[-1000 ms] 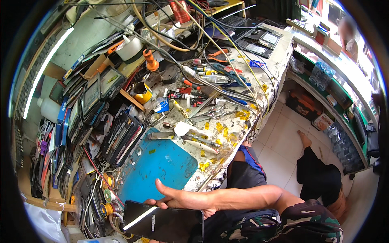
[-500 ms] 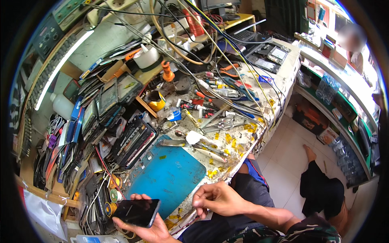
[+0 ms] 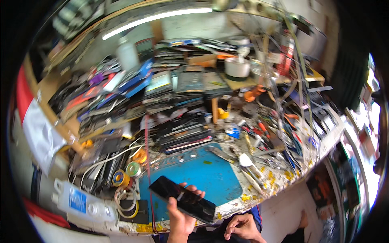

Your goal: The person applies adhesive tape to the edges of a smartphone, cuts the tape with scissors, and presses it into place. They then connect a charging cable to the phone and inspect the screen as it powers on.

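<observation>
The left hand [image 3: 182, 219] grips a dark phone [image 3: 184, 198] at the lower middle of the frame, thumb along the near edge and fingertips wrapped over the far one. The right hand [image 3: 245, 227], just right of it at the bottom, has its fingers loosely curled; I see nothing in it, though I cannot tell whether something tiny is pinched there. The phone hangs tilted above the front of the blue mat [image 3: 202, 172], its lower-right end reaching toward the bench's front edge. To my eye, a good hold here means pressure on the sides rather than the glass, with the whole phone brought farther in over the mat, so a slip lands on it. I would also mind the red cord [image 3: 148, 162] near its upper-left end and those small loose parts [image 3: 181, 158] along the mat's far edge.
</observation>
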`<move>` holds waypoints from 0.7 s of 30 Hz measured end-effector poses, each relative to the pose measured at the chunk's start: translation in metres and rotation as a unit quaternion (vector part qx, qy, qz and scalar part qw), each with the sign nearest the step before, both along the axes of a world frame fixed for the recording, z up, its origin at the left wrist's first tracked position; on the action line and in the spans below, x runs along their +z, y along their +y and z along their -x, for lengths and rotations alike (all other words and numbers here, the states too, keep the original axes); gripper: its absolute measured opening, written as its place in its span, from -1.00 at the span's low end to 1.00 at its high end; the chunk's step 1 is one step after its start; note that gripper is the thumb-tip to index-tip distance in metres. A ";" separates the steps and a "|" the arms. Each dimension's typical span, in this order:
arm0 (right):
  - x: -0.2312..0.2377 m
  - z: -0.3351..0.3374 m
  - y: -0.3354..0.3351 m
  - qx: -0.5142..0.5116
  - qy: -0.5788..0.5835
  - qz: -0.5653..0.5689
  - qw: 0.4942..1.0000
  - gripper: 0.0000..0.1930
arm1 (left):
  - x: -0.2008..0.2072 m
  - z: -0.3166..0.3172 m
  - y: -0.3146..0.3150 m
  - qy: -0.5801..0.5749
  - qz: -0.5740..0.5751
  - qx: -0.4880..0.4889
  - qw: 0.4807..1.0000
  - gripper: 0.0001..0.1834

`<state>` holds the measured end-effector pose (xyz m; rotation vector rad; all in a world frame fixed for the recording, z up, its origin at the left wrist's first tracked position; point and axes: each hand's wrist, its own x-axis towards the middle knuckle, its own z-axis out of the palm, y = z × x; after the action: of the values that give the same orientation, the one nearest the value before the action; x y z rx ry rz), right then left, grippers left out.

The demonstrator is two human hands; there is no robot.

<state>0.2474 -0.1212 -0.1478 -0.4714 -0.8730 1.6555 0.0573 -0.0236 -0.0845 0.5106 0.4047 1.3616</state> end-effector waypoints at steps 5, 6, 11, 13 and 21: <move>-0.080 0.014 0.011 0.037 -0.422 -0.023 0.905 -0.80 | 0.000 0.001 -0.002 0.041 0.005 -0.020 0.999 -0.25; -0.098 0.019 0.010 0.024 -0.547 -0.045 0.836 -0.75 | 0.001 0.002 -0.002 0.028 0.013 -0.025 0.999 -0.26; -0.198 0.039 0.005 -0.007 -0.594 -0.035 0.804 -0.64 | 0.003 0.003 -0.003 0.013 0.026 -0.020 0.999 -0.27; -0.234 0.040 0.010 0.016 -0.697 -0.150 0.701 -0.56 | 0.000 0.004 -0.004 0.005 0.021 -0.024 0.999 -0.26; -0.283 0.047 0.030 0.031 -0.662 -0.118 0.739 -0.56 | -0.009 0.005 -0.005 -0.010 0.034 -0.029 0.999 -0.27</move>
<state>0.1999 -0.0912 -0.4303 -1.5192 -2.0991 1.0249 0.0518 -0.0284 -0.0933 0.4481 0.4160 1.2922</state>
